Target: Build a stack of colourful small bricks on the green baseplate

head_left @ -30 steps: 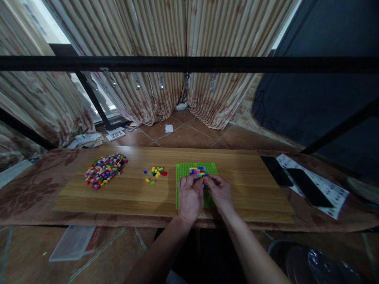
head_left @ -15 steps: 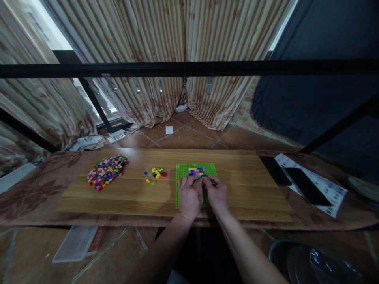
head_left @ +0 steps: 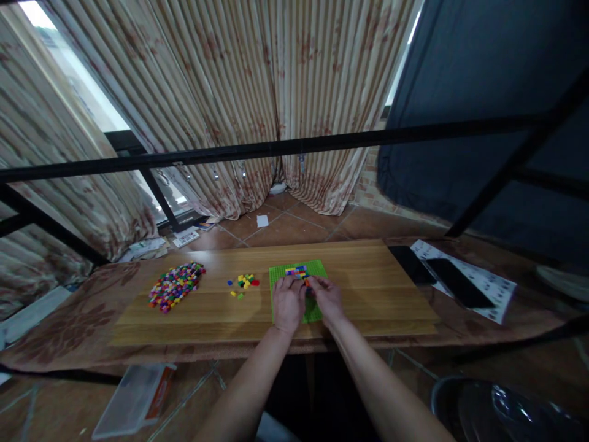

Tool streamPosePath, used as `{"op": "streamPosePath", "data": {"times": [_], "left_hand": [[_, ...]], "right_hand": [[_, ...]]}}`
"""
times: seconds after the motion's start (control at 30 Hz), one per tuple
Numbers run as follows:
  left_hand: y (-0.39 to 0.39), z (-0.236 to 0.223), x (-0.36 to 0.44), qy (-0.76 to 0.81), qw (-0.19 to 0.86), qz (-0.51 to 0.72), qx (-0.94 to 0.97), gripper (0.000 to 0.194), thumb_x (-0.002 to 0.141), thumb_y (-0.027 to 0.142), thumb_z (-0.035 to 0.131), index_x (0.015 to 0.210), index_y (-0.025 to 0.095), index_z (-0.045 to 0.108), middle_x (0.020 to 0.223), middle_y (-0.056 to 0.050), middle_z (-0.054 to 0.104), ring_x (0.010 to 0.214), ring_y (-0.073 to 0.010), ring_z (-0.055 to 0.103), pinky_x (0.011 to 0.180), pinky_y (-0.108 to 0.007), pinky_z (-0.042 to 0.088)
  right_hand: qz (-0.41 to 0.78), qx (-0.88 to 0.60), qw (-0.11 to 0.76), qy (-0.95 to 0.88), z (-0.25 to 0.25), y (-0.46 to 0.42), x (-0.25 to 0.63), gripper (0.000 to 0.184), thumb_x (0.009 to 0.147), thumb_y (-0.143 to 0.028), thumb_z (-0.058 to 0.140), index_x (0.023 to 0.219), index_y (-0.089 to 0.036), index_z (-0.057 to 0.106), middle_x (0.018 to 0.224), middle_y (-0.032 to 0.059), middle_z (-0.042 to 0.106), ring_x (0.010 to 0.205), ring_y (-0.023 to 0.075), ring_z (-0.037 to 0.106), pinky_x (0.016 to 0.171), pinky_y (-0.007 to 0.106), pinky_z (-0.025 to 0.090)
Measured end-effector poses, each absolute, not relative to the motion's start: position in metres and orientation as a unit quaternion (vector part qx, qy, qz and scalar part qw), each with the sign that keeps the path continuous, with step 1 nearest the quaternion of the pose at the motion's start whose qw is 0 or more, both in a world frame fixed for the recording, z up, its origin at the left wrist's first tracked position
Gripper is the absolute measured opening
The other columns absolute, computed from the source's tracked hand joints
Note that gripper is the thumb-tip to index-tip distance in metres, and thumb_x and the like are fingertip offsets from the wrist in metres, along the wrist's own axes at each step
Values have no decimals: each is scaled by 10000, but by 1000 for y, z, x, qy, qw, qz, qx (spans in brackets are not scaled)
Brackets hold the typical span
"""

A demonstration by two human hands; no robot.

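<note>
A green studded baseplate (head_left: 314, 267) lies on the wooden board, with a patch of coloured toy bricks (head_left: 297, 271) built near its far side. Over the plate's left half rests my left hand (head_left: 289, 305), its fingers curled together and its fingertips at the near side of the patch. My right hand (head_left: 327, 299) comes in from the right with thumb and fingers pinched against the same spot. Small red and blue bits show between the two hands. Whatever the fingers hold is mostly hidden and too small to name.
On the wooden board (head_left: 363, 288) to the left sit a small group of bricks (head_left: 247, 282) and a large multicoloured heap (head_left: 177, 286). Two dark flat devices and a printed sheet (head_left: 499, 298) lie at the right. A clear plastic box (head_left: 129, 399) is on the floor.
The camera view has tilted and shifted, so the whole scene sits a little lower. Both hands stay together at the near side of the brick patch, with only slight finger movement.
</note>
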State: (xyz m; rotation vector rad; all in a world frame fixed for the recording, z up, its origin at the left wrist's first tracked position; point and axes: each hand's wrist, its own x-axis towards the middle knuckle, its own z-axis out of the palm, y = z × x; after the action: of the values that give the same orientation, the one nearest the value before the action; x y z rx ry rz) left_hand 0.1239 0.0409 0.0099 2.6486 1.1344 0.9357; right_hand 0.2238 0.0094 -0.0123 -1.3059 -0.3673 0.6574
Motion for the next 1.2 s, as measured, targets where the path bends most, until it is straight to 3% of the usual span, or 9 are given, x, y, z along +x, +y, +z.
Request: {"op": "streamPosePath", "data": {"times": [0.27, 0.53, 0.87, 1.07, 1.2], "left_hand": [[42, 8, 122, 358, 63, 317, 876, 185, 853, 191, 568, 1013, 186, 659, 1028, -72, 668, 931, -226, 569, 871, -402, 486], [40, 11, 125, 357, 42, 335, 871, 258, 855, 260, 581, 1102, 204, 633, 1080, -74, 662, 969, -239, 582, 866, -403, 483], [38, 8, 130, 348, 20, 361, 865, 148, 862, 258, 578, 940, 230, 701, 930, -36, 701, 844, -209, 600, 783, -378, 465], [42, 10, 132, 327, 47, 342, 880, 137, 864, 214, 560, 897, 209, 694, 935, -42, 692, 875, -191, 621, 812, -364, 482], [47, 9, 132, 310, 73, 332, 888, 160, 879, 177, 521, 889, 198, 679, 930, -45, 676, 877, -170, 620, 828, -330, 501]], "right_hand": [[285, -603, 735, -124, -24, -20, 244, 399, 592, -568, 684, 657, -181, 612, 592, -3, 603, 480, 100, 473, 485, 240, 407], [313, -589, 713, -217, -20, -18, 235, 322, 660, -470, 671, 789, -179, 720, 708, 29, 693, 606, 152, 569, 574, 269, 435], [314, -578, 699, -281, -17, -6, 239, 230, 707, -385, 637, 804, -202, 737, 825, 43, 738, 777, 197, 647, 770, 327, 476], [330, -572, 694, -288, -17, -7, 243, 219, 712, -392, 652, 799, -210, 737, 812, 32, 734, 779, 188, 641, 766, 314, 468], [348, -566, 696, -273, -17, -8, 242, 288, 705, -452, 651, 789, -188, 731, 731, 25, 709, 692, 166, 614, 665, 279, 456]]}}
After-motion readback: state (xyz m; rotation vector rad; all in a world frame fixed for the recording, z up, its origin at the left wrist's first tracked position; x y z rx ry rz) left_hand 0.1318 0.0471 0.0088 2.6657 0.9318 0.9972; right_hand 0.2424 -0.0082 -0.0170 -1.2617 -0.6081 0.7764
